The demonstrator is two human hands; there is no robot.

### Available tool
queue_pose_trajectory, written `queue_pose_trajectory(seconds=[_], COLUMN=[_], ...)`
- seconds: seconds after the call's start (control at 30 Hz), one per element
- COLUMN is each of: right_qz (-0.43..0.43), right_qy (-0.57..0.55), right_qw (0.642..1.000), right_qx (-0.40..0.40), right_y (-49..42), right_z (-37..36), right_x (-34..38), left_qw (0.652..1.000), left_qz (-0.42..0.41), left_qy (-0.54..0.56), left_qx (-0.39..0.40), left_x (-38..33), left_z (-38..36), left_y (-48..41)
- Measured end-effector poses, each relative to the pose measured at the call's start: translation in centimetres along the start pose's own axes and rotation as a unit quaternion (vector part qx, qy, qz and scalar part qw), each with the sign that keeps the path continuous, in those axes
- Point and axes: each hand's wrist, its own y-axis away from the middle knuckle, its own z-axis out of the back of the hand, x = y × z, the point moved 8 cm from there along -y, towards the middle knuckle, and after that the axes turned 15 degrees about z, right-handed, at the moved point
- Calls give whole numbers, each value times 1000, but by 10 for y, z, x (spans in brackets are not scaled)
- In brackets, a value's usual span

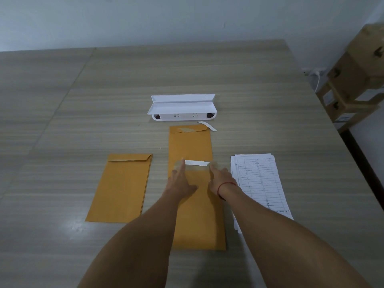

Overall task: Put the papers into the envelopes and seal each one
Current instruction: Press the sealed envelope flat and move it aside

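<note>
Both hands lie on the top end of the nearest envelope (pixel 199 221), which lies flat on the table (pixel 62 121). The left hand (pixel 180 180) has straight fingers and a spread thumb, and its forefinger reaches the left end of a white strip (pixel 197 162) across the envelope's mouth. The right hand (pixel 220 177), with a red string (pixel 225 185) round the wrist, also has its fingers stretched out, touching the envelope near the strip's right end. Neither hand is curled round anything, though the fingertips are blurred.

Just beyond the fingertips lies a second envelope (pixel 190 145) with its flap folded down. Farther out are a loose white strip (pixel 207 125) and an open white case (pixel 182 109). Left of the left hand is a pile of envelopes (pixel 122 188). Right of the right hand, close by the wrist, is the stack of papers (pixel 260 183). Far off to the right stand cardboard boxes (pixel 357 69).
</note>
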Motion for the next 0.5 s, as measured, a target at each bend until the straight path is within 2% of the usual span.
queue_pose_trajectory(seconds=[0.5], right_qz=[-9], right_qy=[4], right_qw=[1000], right_qx=[-2], right_y=[2], right_z=[2], right_x=[2], left_qw=[999], left_qz=[5], left_qy=[-44], left_qx=[11], left_x=[0], left_z=[0], left_y=[-8])
